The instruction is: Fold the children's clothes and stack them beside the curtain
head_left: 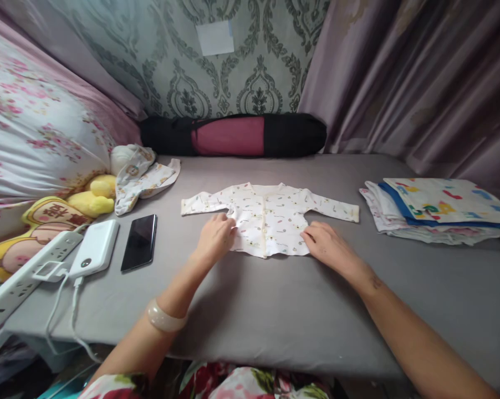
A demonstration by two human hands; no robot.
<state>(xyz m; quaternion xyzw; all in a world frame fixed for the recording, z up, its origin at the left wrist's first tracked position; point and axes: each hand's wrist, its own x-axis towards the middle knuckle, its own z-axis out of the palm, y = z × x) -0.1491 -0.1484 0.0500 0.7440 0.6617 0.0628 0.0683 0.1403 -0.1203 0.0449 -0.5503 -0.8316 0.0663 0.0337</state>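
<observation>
A small white baby shirt (pixel 266 219) with a sparse print and a cream front edging lies spread flat, its sleeves stretched out to both sides. My left hand (pixel 217 235) is closed at the shirt's left side, below the sleeve, with the fingers pinching the fabric. At the opposite side, my right hand (pixel 327 244) pinches the shirt's right edge near the hem. Both thumbs and fingertips meet at the cloth. A pale bangle (pixel 164 317) sits on my left forearm.
Folded cloths (pixel 445 205) are stacked at the right. On the left lie a black phone (pixel 139 243), a white power bank (pixel 94 247), a power strip (pixel 29 271), a yellow plush toy (pixel 94 197) and a crumpled printed garment (pixel 144 177). A black and maroon long bag (pixel 233 134) rests along the wall.
</observation>
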